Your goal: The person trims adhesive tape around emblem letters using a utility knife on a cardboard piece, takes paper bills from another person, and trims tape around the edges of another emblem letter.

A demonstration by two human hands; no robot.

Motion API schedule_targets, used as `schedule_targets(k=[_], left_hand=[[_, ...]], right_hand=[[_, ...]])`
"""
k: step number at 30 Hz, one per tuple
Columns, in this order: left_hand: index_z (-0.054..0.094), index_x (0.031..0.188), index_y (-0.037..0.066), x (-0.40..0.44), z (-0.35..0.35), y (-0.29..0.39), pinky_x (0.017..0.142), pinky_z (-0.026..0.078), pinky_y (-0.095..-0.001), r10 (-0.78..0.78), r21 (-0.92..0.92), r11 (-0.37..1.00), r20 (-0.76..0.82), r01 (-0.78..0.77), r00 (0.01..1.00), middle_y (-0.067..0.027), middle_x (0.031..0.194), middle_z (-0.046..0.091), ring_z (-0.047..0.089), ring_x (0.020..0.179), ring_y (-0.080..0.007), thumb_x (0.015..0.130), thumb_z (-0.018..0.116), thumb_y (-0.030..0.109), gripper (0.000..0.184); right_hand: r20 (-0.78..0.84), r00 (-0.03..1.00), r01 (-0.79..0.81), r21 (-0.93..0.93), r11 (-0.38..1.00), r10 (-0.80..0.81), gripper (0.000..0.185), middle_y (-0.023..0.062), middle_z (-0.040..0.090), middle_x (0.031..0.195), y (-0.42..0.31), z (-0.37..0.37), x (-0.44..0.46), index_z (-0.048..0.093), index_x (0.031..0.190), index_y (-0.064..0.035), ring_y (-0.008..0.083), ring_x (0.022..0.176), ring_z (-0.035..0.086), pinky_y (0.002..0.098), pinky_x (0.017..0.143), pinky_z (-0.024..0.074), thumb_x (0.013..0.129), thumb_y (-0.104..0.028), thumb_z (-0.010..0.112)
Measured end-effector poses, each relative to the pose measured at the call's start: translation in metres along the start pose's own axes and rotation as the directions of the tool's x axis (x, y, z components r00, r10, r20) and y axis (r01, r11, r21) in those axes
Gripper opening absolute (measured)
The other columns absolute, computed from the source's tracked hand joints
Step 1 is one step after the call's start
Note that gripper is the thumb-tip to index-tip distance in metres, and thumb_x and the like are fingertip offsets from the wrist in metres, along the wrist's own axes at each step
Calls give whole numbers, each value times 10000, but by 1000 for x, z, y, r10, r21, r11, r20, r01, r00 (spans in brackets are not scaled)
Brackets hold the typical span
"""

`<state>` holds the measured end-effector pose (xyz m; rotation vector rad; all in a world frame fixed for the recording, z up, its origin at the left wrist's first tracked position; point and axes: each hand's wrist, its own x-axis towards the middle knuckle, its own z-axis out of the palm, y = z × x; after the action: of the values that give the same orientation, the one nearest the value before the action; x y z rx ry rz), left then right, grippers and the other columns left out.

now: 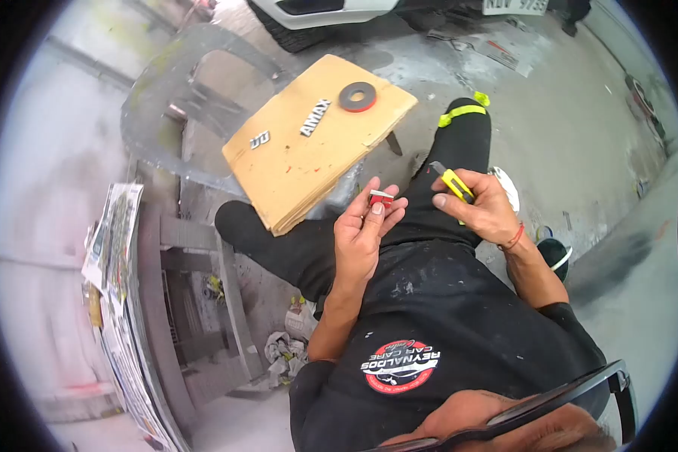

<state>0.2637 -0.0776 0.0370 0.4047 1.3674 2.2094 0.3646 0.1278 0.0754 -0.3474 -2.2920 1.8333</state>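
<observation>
Between the thumb and fingers of my left hand (361,237) is a small emblem piece (380,199) with red on the face turned up. My right hand (486,203) grips a yellow utility knife (457,185), its blade pointing up and to the left, a short way right of the emblem piece. Ahead of my hands lies a cardboard stack (301,177). It bears silver letters reading AMAX (315,117), a smaller silver emblem (260,140) and a dark roll of tape (357,97) with a red edge.
A grey plastic chair (151,120) stands under and behind the cardboard. Left of me, newspapers (117,301) lean by a wooden frame (237,316). A white car (331,16) is parked ahead. Crumpled paper (285,354) lies on the floor, and a dark bucket (552,256) stands at right.
</observation>
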Motion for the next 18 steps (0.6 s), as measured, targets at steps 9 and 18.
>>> schedule_targets(k=[9, 18], left_hand=[[501, 1484, -40, -14, -7, -23, 933, 620, -360, -88, 165, 984, 81, 74, 993, -160, 1245, 697, 708, 1084, -212, 1091, 548, 145, 436], [489, 1476, -36, -12, -17, -29, 898, 629, -359, -123, 84, 991, 256, 105, 959, -149, 1210, 709, 719, 1074, -239, 1078, 566, 118, 433]], right_hand=[[47, 988, 149, -11, 989, -148, 281, 139, 690, 939, 17, 42, 7, 737, 1156, -5, 242, 851, 694, 353, 763, 539, 922, -160, 766], [149, 972, -214, 256, 943, 180, 179, -24, 676, 790, 11, 34, 1, 727, 1095, -34, 25, 597, 512, 211, 522, 409, 975, -166, 720]])
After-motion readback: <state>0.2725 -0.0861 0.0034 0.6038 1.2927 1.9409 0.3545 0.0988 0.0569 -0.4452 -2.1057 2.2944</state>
